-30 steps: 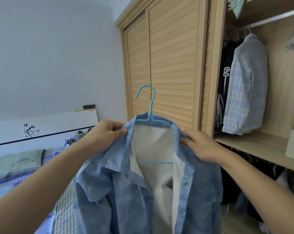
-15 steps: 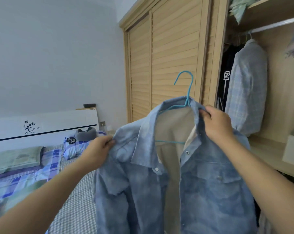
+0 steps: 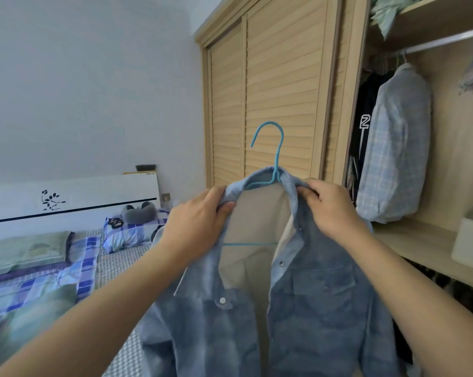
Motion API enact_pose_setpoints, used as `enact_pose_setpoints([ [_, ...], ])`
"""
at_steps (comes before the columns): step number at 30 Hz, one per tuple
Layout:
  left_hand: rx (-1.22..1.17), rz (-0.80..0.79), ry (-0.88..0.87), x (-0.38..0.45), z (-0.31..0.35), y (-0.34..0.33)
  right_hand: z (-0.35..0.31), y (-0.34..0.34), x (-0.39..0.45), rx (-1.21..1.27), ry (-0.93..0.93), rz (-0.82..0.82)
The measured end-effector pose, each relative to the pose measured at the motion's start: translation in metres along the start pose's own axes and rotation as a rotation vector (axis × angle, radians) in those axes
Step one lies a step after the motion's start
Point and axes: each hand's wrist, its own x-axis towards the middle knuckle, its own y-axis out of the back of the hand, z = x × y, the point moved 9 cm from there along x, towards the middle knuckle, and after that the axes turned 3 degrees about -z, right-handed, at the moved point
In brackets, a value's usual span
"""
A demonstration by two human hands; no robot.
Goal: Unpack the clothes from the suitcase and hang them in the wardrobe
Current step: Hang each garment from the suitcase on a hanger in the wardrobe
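The denim shirt (image 3: pixel 306 303) hung soft and limp on a blue wire hanger (image 3: pixel 273 159), held up before the louvred wardrobe door (image 3: pixel 278 85). The left hand (image 3: pixel 200 221) and right hand (image 3: pixel 330 208) each pinched its collar. Being floppy and probably light, it looked best carried by the hanger's neck between them, the rail (image 3: pixel 447 40) up to their right.

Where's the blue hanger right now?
In the head view, the blue hanger sits inside the denim shirt, held up mid-frame between the left hand and right hand, its hook in front of the slatted wardrobe door.
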Motion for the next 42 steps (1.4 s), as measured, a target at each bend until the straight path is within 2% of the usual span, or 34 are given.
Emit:
enact_pose_setpoints([
  [3, 0.004, 0.086, -0.025, 0.003, -0.009, 0.018, 0.012, 0.005, -0.007, 0.099, -0.037, -0.123],
  [6, -0.175, -0.024, 0.11, 0.013, -0.039, 0.025, 0.039, 0.013, -0.019, 0.048, -0.1, -0.127],
  [9, -0.178, -0.124, 0.091, 0.017, -0.03, 0.02, 0.033, 0.008, -0.027, 0.033, -0.058, -0.066],
  [17, -0.186, -0.076, 0.048, 0.024, -0.046, 0.034, 0.014, -0.018, -0.03, 0.211, -0.02, -0.197],
  [20, -0.216, -0.026, 0.043, 0.018, -0.065, 0.045, 0.034, -0.006, -0.03, 0.244, -0.088, -0.084],
  [24, -0.271, -0.022, -0.012, 0.013, -0.055, 0.052, 0.037, -0.006, -0.018, -0.121, -0.113, 0.043],
  [25, -0.295, -0.003, 0.008, 0.015, -0.053, 0.056, 0.032, -0.008, -0.015, -0.115, -0.119, 0.071],
  [28, -0.345, 0.104, 0.092, 0.015, -0.061, 0.072, 0.012, -0.017, -0.016, 0.23, -0.163, 0.06],
  [30, -0.333, 0.118, 0.137, 0.011, -0.069, 0.079, -0.018, -0.019, -0.023, 0.138, 0.003, 0.082],
  [32, -0.332, 0.078, 0.174, 0.009, -0.07, 0.08, -0.043, -0.028, -0.032, -0.094, 0.186, 0.134],
  [33, -0.342, 0.045, 0.193, 0.008, -0.068, 0.079, -0.048, -0.034, -0.032, -0.151, 0.202, 0.128],
  [36, -0.406, -0.078, 0.242, 0.001, -0.063, 0.078, -0.051, -0.034, -0.028, -0.091, 0.106, 0.172],
  [38, -0.494, -0.142, 0.27, -0.001, -0.06, 0.088, -0.063, -0.02, -0.021, -0.017, 0.115, 0.203],
  [42, -0.741, -0.166, 0.375, 0.018, -0.074, 0.118, -0.084, -0.001, 0.027, 0.143, 0.082, 0.145],
])
